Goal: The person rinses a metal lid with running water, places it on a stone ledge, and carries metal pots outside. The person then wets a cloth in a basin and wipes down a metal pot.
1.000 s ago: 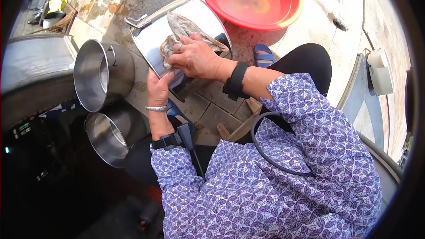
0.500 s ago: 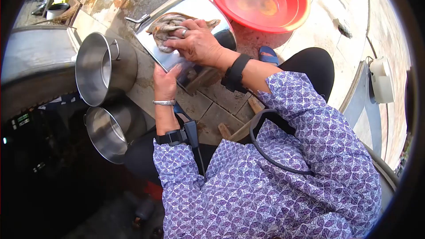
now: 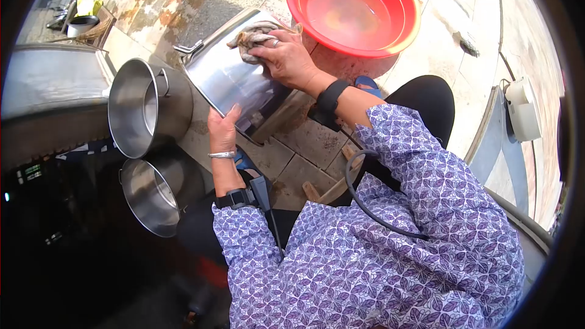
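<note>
A shiny metal pot [image 3: 228,76] lies on its side in front of me, its rim toward the left and a metal handle [image 3: 189,47] at its upper left. My left hand [image 3: 223,129] grips the pot's near rim, thumb on the outside wall and fingers hidden behind the edge. Against the upper right of the pot's wall, my right hand [image 3: 288,58] presses a crumpled greyish rag [image 3: 255,38], with the fingers bent over the cloth. A ring is on one finger of that hand.
A red basin [image 3: 390,3] holding cloudy water stands beyond the pot. Two more metal pots, one upper [image 3: 177,100] and one lower [image 3: 149,207], lie at the left. A wooden stool-like piece [image 3: 332,192] is near my knees. A pale plastic container [image 3: 525,109] stands at the right.
My right hand has slid the rag rightward along the pot's wall. The pot has turned slightly, so more of its side shows. My left hand stays at the rim.
</note>
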A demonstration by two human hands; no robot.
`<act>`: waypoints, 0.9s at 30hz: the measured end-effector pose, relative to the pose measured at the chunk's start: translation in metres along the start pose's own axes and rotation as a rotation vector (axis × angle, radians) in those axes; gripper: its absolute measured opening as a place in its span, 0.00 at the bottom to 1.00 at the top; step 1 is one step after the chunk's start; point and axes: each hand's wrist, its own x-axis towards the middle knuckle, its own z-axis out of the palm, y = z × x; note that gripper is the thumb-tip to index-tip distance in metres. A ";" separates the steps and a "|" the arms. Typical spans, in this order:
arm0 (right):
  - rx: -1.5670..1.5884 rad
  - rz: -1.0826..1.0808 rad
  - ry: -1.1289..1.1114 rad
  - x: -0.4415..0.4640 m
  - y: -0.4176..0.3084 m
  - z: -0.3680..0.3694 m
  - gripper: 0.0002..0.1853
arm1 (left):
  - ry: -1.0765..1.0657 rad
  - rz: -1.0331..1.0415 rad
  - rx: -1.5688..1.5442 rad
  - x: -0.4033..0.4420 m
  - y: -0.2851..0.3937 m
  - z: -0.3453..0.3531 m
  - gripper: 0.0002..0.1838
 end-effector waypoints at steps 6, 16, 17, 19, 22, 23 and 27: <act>0.700 0.432 0.079 0.022 0.053 0.024 0.13 | 0.048 -0.009 0.114 0.009 0.001 -0.027 0.20; 0.745 0.607 0.116 -0.012 0.017 0.019 0.13 | 0.613 0.018 0.610 0.056 0.018 -0.034 0.16; 0.602 0.492 0.169 -0.015 0.013 0.017 0.12 | 0.677 0.044 0.709 0.064 0.017 -0.036 0.20; 0.473 0.380 0.221 -0.022 0.001 0.021 0.10 | 0.821 0.092 0.917 0.076 0.016 -0.031 0.23; 0.377 0.236 0.304 -0.025 -0.002 0.014 0.10 | 0.980 0.155 1.079 0.074 0.022 -0.011 0.24; 0.381 0.254 0.305 -0.018 0.006 0.016 0.10 | 0.984 0.182 1.105 0.073 0.020 -0.009 0.24; 0.952 0.390 0.117 0.043 0.063 0.040 0.13 | 0.972 0.202 1.161 0.073 0.012 -0.021 0.26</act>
